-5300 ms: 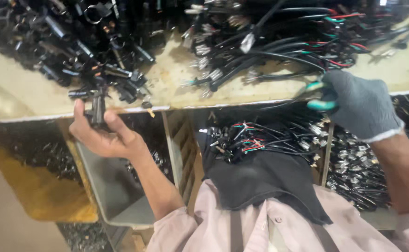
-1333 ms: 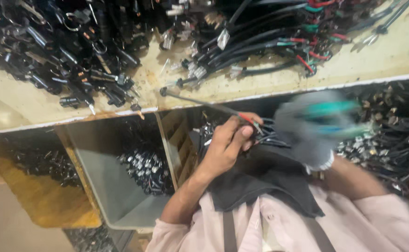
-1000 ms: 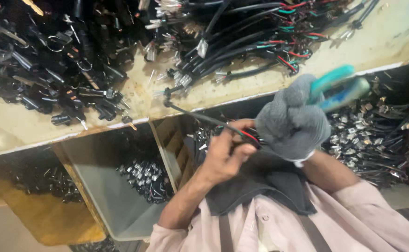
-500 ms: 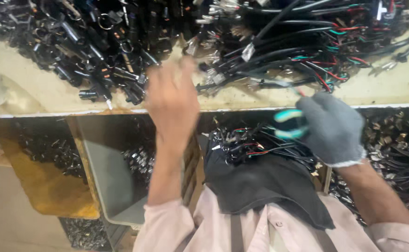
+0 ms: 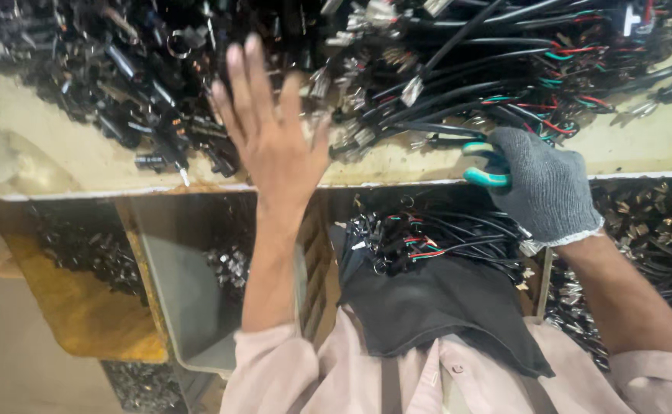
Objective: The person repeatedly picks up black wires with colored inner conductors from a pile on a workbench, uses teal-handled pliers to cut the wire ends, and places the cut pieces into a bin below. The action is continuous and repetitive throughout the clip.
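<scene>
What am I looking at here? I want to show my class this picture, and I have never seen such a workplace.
The one picture comes from a camera worn on a person's head, looking down at their own two hands; no machine is involved. The bare left hand is open, fingers spread, over a pile of small black parts on a worn bench. The right hand wears a grey knitted glove and holds a tool with teal handles beside a heap of black cables with coloured wires. Below the bench edge stands a grey bin with small metal pieces. More wired cables lie on a dark cloth on the lap.
</scene>
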Demonstrator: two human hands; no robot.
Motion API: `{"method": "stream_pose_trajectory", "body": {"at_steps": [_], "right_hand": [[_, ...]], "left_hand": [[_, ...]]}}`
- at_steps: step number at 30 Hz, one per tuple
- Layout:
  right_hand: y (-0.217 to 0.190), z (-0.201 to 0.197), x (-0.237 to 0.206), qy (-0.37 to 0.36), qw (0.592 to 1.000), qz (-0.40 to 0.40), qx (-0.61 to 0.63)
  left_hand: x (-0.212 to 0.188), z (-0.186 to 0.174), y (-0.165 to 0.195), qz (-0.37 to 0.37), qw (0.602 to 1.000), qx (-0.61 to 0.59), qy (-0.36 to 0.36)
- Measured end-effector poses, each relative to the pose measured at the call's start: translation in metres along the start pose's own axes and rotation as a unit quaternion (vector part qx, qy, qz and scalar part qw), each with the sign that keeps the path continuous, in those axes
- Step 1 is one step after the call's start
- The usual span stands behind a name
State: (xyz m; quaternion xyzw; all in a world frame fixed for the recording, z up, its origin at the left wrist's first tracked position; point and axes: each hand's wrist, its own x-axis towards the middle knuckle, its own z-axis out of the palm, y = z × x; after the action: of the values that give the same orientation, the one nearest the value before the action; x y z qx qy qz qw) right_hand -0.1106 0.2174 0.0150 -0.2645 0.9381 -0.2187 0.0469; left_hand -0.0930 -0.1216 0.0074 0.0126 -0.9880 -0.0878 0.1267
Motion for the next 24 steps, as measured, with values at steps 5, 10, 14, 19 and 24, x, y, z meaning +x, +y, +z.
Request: {"method": "stream_pose_trajectory", "body": {"at_steps": [5,10,14,19,24], "right_hand": [[0.0,0.005,-0.007,0.01,1.0,-0.002,-0.01],[0.003,0.008,-0.009,0.042,0.999,0.015,-0.007],[0.002,0.009,-0.008,0.029,0.999,0.028,-0.011],[0.008,0.011,-0.014,0.023,1.0,0.019,-0.008],[0.015,0.015,-0.016,0.07,0.997,0.019,-0.003]], "left_hand": [[0.02,0.015,-0.001,0.037,0.997,0.073,0.001],[0.017,0.008,0.002,0.002,0.999,0.026,-0.046],[0.026,0.017,0.001,0.079,0.996,0.006,-0.028],[0.028,0.009,-0.007,0.071,0.997,-0.033,0.02],[-0.039,-0.03,0.044,-0.17,0.702,-0.69,-0.047]]}}
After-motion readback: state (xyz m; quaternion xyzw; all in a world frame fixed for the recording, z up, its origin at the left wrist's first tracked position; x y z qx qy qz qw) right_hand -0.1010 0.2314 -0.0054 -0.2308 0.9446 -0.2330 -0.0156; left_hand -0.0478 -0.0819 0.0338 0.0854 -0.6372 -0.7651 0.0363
